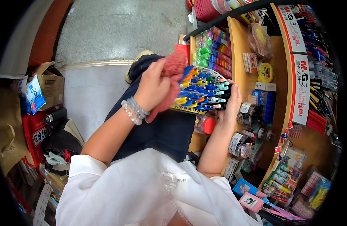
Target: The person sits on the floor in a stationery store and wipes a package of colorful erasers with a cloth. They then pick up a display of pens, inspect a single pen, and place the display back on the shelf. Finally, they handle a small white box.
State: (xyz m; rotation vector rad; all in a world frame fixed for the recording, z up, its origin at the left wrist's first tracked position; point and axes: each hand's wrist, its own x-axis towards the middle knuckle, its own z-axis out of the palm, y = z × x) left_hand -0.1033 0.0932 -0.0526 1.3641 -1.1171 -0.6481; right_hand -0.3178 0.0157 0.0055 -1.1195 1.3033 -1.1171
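A crumpled red cloth [173, 76] is gripped in my left hand [152, 87], which has beaded bracelets at its wrist. The cloth lies against the left end of a display box of click pens [203, 90]. Its pens stand in rows, with blue, yellow, orange and white parts. My right hand [232, 99] holds the box at its right end, and the box partly hides the fingers. The box is above my dark trousers [159, 127], beside the wooden shelf. Just below it is a clear jar with a red lid [209, 125].
A wooden shelf unit [234, 42] on the right holds packs of colourful pens [218, 50], plastic jars [245, 113] and lanyard card holders [251, 201]. At left are a cardboard box [52, 87], a red bag [35, 135] and a black bottle [56, 115]. A pink basket [206, 10] stands at the top.
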